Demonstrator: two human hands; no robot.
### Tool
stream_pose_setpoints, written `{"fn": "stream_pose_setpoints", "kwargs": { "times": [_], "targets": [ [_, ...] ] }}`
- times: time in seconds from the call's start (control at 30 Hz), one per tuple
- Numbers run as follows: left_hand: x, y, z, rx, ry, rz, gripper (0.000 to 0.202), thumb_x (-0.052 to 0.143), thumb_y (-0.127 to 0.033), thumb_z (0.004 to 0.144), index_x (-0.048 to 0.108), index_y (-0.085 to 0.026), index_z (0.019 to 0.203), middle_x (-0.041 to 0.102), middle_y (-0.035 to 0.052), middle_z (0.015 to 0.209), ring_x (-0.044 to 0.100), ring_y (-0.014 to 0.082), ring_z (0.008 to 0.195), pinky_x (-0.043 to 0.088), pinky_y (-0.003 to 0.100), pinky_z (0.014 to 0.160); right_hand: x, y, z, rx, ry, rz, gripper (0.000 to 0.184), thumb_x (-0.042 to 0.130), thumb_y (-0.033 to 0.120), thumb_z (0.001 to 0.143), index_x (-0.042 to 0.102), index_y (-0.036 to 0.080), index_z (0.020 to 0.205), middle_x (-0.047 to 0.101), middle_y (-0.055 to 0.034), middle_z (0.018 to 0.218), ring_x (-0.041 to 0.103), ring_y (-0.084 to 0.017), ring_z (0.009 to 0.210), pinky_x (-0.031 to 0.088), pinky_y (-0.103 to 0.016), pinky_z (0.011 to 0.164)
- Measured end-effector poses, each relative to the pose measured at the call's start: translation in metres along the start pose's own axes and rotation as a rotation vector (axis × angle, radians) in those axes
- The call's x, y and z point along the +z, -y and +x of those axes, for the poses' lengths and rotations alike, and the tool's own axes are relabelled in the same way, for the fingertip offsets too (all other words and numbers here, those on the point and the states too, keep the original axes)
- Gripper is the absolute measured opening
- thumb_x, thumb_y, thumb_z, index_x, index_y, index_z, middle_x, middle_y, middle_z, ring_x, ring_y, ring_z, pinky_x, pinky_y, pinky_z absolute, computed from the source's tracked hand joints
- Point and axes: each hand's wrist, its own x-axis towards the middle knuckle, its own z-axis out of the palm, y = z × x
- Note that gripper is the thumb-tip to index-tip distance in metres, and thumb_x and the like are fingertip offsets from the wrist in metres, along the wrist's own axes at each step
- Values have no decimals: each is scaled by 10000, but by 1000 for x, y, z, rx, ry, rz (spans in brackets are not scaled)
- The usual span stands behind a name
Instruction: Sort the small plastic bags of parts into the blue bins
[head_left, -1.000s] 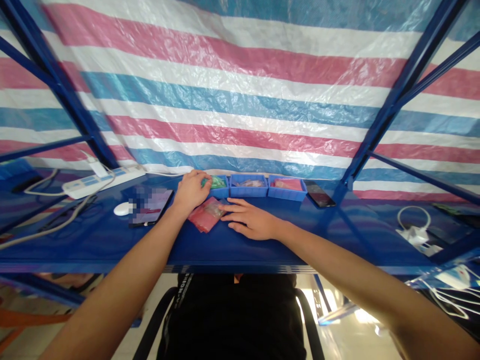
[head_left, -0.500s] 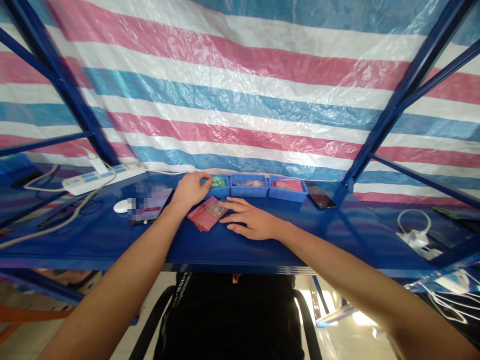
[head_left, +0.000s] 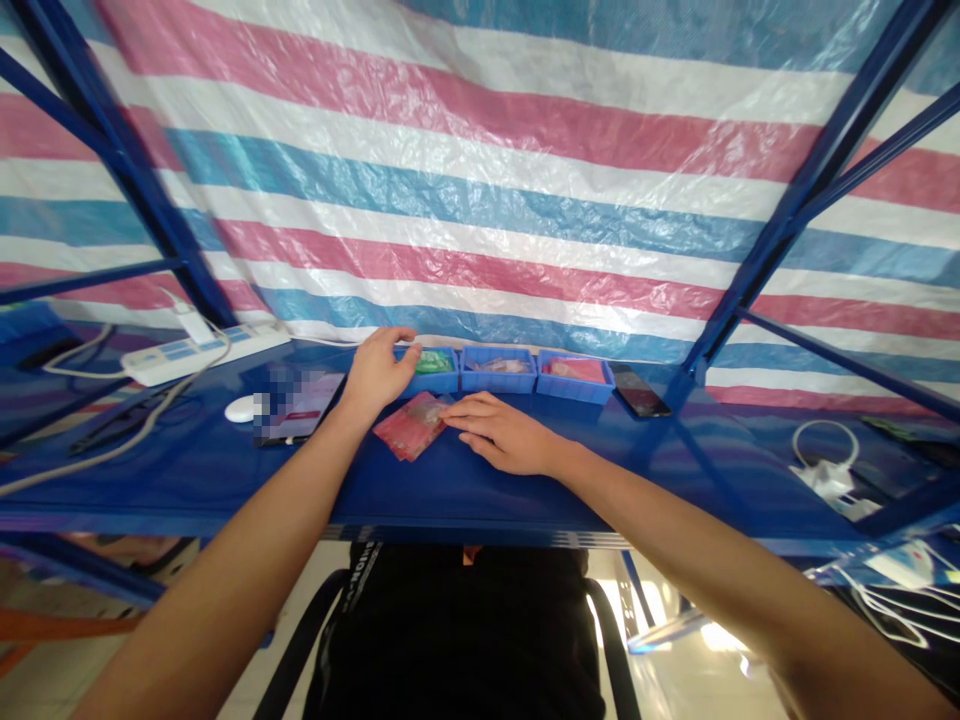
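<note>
My left hand (head_left: 377, 370) rests at the left blue bin (head_left: 437, 380), thumb and fingers apart over its left end, with nothing visible in them. Green packets (head_left: 433, 361) lie in that bin. On the desk in front of it sit flat red plastic bags (head_left: 410, 427), overlapping, with something unclear on or in the upper one. My right hand (head_left: 504, 430) lies palm down to their right, fingers stretched out; its fingertips reach the bags' right edge. The middle blue bin (head_left: 498, 382) holds small clear pieces, and the right blue bin (head_left: 575, 388) holds pink-red bags (head_left: 577, 369).
A dark phone (head_left: 640, 390) lies right of the bins. Farther left are a partly blurred tablet-like device (head_left: 311, 410), a white mouse-like object (head_left: 241, 409) and a white power strip (head_left: 202, 352) with cables. A white charger (head_left: 829, 475) sits at right. Blue posts frame the desk (head_left: 480, 505).
My left hand has lifted slightly up and away from the green packets. My right hand's fingers have drawn closer together and moved up a little. The red bags stay nearly in place.
</note>
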Motion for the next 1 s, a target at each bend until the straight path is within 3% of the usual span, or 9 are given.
{"fn": "stream_pose_setpoints", "kwargs": {
  "times": [0.13, 0.23, 0.3, 0.4, 0.53, 0.67, 0.87, 1.0],
  "targets": [
    [-7, -15, -4, 25, -31, -133, 348, 581, -450, 1026, 764, -193, 1172, 780, 82, 1218, 709, 263, 1095, 531, 355, 959, -7, -9, -1, 96, -229, 74, 369, 552, 268, 1076, 696, 224, 1413, 699, -123, 1430, 613, -271, 1357, 452, -518, 1215],
    [-11, -30, -8, 107, 88, -287, 419, 533, -535, 1058, 775, -205, 1150, 796, 70, 1142, 721, 243, 1026, 537, 319, 877, -13, -21, -4, 249, -449, 203, 249, 669, 350, 1021, 794, 270, 1221, 766, -86, 1294, 690, -265, 1254, 497, -494, 1175],
    [-12, -38, -11, 187, 168, -342, 444, 519, -554, 1065, 787, -203, 1119, 798, 73, 1121, 722, 243, 1019, 532, 326, 912, -17, -30, -7, 373, -557, 333, 221, 754, 408, 952, 823, 267, 1108, 789, -72, 1219, 727, -264, 1172, 541, -469, 1126],
    [-8, -46, -15, 219, 281, -422, 447, 546, -565, 1054, 773, -218, 1223, 785, 81, 1229, 724, 265, 1100, 538, 345, 963, -18, -40, -12, 546, -648, 530, 275, 856, 443, 830, 814, 236, 1006, 813, -68, 1077, 764, -263, 1002, 605, -460, 1006],
    [4, -49, -22, 171, 332, -469, 588, 729, -577, 936, 673, -245, 1418, 776, 83, 1263, 737, 286, 1109, 575, 369, 949, -15, -48, -13, 597, -707, 664, 329, 920, 421, 736, 747, 229, 940, 801, -50, 948, 756, -239, 898, 618, -441, 936],
    [19, -51, -26, 130, 272, -454, 554, 780, -538, 895, 708, -229, 1350, 780, 79, 1234, 747, 272, 999, 585, 385, 913, -16, -47, -10, 553, -740, 705, 398, 927, 433, 733, 715, 242, 1010, 777, -37, 968, 741, -215, 931, 609, -408, 957],
    [28, -59, -29, 64, 237, -629, 558, 792, -466, 899, 662, -218, 1383, 773, 75, 1142, 729, 237, 916, 578, 348, 819, -16, -43, -9, 593, -604, 811, 505, 951, 451, 701, 703, 251, 1092, 789, -22, 1007, 752, -217, 932, 615, -402, 947],
    [26, -61, -29, 35, 284, -743, 601, 797, -445, 902, 621, -215, 1428, 737, 38, 918, 674, 192, 732, 537, 304, 676, -11, -43, -10, 627, -594, 823, 522, 967, 446, 679, 713, 251, 1091, 799, -26, 1039, 760, -225, 953, 613, -404, 958]
  ]
}}
